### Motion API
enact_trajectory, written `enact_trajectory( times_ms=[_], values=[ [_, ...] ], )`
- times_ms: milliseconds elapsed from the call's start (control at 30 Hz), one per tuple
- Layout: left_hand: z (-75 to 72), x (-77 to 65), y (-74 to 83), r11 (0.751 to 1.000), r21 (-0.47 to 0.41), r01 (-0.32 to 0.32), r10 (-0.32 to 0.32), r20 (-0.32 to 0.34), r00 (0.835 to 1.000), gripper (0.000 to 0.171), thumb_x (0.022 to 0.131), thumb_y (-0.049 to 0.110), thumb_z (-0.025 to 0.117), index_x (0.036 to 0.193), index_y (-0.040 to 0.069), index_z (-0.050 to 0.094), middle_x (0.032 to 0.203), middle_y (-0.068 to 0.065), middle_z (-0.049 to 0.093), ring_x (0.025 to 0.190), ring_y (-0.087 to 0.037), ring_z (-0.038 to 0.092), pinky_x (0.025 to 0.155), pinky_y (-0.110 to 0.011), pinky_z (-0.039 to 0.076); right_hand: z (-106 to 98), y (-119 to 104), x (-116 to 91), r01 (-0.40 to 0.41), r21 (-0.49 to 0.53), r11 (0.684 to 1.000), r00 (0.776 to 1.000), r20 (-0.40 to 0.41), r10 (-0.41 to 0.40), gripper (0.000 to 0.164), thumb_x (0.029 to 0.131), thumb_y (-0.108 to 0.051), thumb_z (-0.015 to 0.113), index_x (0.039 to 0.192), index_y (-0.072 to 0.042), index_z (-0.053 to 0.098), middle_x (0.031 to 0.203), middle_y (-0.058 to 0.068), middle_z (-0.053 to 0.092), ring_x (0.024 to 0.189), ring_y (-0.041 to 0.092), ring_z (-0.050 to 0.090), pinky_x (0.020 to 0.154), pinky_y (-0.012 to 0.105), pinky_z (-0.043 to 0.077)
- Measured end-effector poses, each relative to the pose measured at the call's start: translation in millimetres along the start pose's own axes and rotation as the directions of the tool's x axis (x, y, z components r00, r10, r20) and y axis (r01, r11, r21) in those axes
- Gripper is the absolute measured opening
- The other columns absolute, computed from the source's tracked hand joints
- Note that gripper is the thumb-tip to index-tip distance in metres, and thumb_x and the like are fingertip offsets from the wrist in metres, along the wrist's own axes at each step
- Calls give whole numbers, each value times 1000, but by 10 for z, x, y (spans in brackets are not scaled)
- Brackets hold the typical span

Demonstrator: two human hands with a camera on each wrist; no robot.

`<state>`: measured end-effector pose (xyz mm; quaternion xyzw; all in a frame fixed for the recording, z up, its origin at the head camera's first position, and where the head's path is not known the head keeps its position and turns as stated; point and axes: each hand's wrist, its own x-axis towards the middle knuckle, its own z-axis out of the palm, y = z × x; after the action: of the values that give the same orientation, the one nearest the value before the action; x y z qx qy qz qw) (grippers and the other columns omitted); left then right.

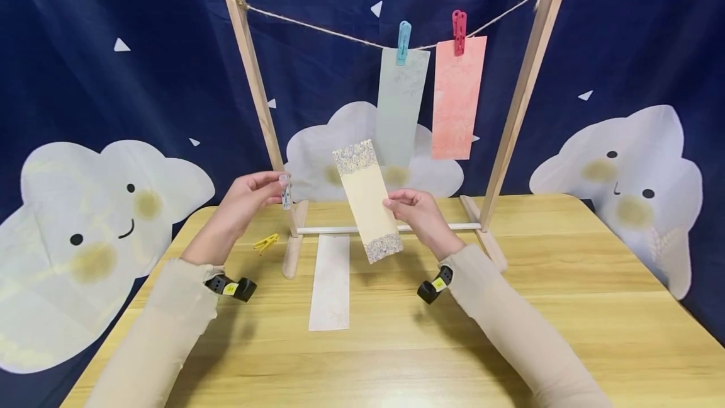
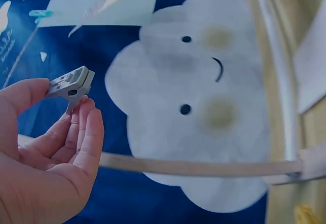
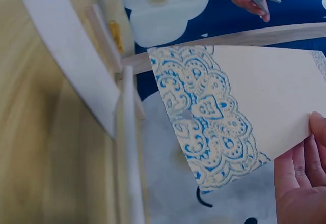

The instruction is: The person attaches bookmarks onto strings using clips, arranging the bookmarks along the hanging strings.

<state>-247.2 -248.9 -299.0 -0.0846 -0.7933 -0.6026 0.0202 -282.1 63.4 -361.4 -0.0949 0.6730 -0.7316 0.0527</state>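
Between thumb and fingers, my left hand (image 1: 247, 201) pinches a grey clothespin (image 2: 71, 85) near the left post of the wooden frame. My right hand (image 1: 418, 214) holds a cream paper strip (image 1: 368, 200) by its right edge, in front of the frame and tilted. Lace-like blue patterning covers both ends of that strip, seen closely in the right wrist view. On the twine (image 1: 323, 29) hang a pale green paper strip (image 1: 401, 106) under a blue clothespin (image 1: 404, 43) and a pink paper strip (image 1: 459, 99) under a red clothespin (image 1: 459, 31).
A whitish paper strip (image 1: 330, 285) lies on the wooden table (image 1: 385, 357), partly under the frame's white crossbar (image 1: 328, 230). Beside the left foot of the frame is a yellow clothespin (image 1: 266, 243). The right post (image 1: 523, 99) stands beyond my right hand. A blue cloud-print curtain (image 1: 141, 5) hangs behind.
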Motion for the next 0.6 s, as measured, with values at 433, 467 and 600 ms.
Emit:
enact_trajectory(
  times_ms=[433, 467, 600],
  values=[
    [108, 326, 641, 990, -67, -126, 123, -48, 991, 48, 93, 21, 60, 127, -11, 51, 82, 17, 67, 75, 0, 61, 77, -13, 51, 153, -316, 220, 78, 39, 996, 995, -69, -75, 7, 88, -7, 65, 94, -5, 66, 80, -7, 69, 76, 5, 62, 72, 19, 54],
    [117, 356, 701, 988, -58, -141, 137, -63, 989, 47, 93, 22, 60, 126, -10, 52, 80, 16, 67, 74, 0, 61, 76, -13, 51, 167, -345, 238, 90, 40, 995, 993, -76, -87, 7, 88, -8, 66, 95, -5, 66, 81, -7, 69, 76, 6, 63, 72, 20, 54],
    [168, 472, 962, 986, -29, -165, 161, -115, 980, 43, 93, 22, 59, 125, -6, 56, 82, 12, 65, 72, -1, 61, 75, -14, 51, 217, -456, 308, 122, 47, 991, 987, -110, -116, 10, 87, -8, 67, 96, -4, 66, 81, -7, 69, 76, 6, 63, 72, 20, 54]
  ],
)
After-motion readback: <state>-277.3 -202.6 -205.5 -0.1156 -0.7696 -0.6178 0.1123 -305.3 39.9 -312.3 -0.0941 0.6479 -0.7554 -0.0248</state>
